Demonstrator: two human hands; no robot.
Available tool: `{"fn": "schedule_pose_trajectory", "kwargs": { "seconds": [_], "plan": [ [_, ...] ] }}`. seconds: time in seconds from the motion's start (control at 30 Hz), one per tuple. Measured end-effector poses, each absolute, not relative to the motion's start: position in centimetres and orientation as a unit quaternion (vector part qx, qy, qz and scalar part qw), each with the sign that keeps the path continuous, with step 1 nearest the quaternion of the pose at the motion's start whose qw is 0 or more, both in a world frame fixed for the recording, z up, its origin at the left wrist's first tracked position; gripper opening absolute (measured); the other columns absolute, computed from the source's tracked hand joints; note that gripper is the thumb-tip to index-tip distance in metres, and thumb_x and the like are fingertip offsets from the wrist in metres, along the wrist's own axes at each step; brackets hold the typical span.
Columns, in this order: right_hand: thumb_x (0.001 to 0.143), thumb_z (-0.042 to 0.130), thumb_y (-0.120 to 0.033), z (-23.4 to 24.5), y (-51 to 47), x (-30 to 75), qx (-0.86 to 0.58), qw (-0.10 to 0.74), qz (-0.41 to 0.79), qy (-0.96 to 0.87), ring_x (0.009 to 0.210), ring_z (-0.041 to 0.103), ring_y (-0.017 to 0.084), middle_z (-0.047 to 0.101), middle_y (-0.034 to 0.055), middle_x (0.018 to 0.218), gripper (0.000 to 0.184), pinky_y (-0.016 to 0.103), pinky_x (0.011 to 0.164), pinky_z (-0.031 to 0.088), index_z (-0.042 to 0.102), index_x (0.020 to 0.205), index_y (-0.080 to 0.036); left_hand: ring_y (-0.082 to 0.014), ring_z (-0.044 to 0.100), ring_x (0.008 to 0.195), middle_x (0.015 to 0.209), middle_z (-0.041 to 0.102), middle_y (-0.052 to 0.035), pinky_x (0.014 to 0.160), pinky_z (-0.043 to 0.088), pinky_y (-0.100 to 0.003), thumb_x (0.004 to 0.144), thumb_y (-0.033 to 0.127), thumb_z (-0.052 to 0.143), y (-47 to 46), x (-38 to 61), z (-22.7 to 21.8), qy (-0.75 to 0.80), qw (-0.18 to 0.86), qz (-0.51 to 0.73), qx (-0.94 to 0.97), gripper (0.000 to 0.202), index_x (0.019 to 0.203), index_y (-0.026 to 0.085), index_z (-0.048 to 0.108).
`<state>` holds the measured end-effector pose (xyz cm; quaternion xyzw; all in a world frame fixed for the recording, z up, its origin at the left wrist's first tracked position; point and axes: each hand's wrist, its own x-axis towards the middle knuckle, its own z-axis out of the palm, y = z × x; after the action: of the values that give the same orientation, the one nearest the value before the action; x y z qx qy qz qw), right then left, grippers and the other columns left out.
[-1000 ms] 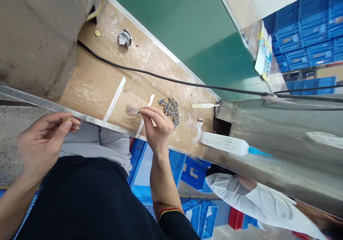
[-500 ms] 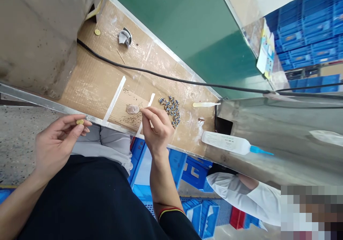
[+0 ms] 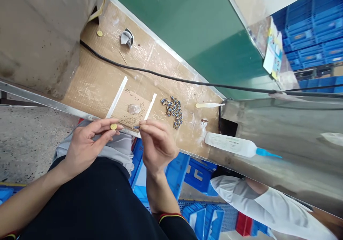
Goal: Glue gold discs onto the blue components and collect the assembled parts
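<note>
My left hand (image 3: 89,141) pinches a small round yellow disc (image 3: 113,126) between thumb and fingers, just off the bench's front edge. To its right, my right hand (image 3: 158,143) closes its fingertips on a small dark bluish piece (image 3: 136,127), which points toward the disc; the two are apart. Beyond the hands, a small clear dish or blob (image 3: 134,109) lies on a cardboard patch with tiny dark specks scattered about it. A pile of small blue-and-brass parts (image 3: 173,110) sits right of that patch.
A black cable (image 3: 160,76) crosses the cardboard-covered bench (image 3: 88,83). Farther right are a pale spatula-like stick (image 3: 209,105) and a white bottle with blue nozzle (image 3: 232,144). Another yellow disc (image 3: 99,33) lies at the back left. A person in a white sleeve (image 3: 278,208) is at lower right.
My left hand has moved right with the yellow disc, closer to my right hand. My right hand has drawn back from the clear dish toward the bench edge, and its small piece now shows.
</note>
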<state>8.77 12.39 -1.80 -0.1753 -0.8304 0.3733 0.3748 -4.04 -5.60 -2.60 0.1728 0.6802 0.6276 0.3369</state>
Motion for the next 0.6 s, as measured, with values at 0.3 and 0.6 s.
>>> {"fn": "schedule_pose_trajectory", "kwargs": {
  "seconds": [0.3, 0.6],
  "plan": [
    [0.106, 0.081, -0.005, -2.2, 9.7, 7.9, -0.144, 0.376, 0.384, -0.831, 0.101, 0.090, 0.022, 0.090, 0.0028, 0.117, 0.036, 0.039, 0.090, 0.079, 0.086, 0.128, -0.033, -0.0236, 0.093, 0.103, 0.121, 0.094, 0.0005, 0.093, 0.078, -0.032, 0.112, 0.030, 0.081, -5.3, -3.7, -2.2, 0.741, 0.238, 0.561, 0.281, 0.025, 0.135, 0.033, 0.088],
    [0.105, 0.081, -0.003, -1.9, 9.5, 7.9, -0.142, 0.374, 0.377, -0.835, 0.100, 0.090, 0.022, 0.090, 0.0020, 0.117, 0.040, 0.039, 0.089, 0.080, 0.087, 0.130, -0.034, -0.0213, 0.093, 0.104, 0.124, 0.093, 0.0005, 0.093, 0.077, -0.029, 0.114, 0.026, 0.079, -5.4, -3.3, -2.1, 0.743, 0.194, 0.561, 0.309, 0.026, 0.138, 0.032, 0.085]
  ]
}}
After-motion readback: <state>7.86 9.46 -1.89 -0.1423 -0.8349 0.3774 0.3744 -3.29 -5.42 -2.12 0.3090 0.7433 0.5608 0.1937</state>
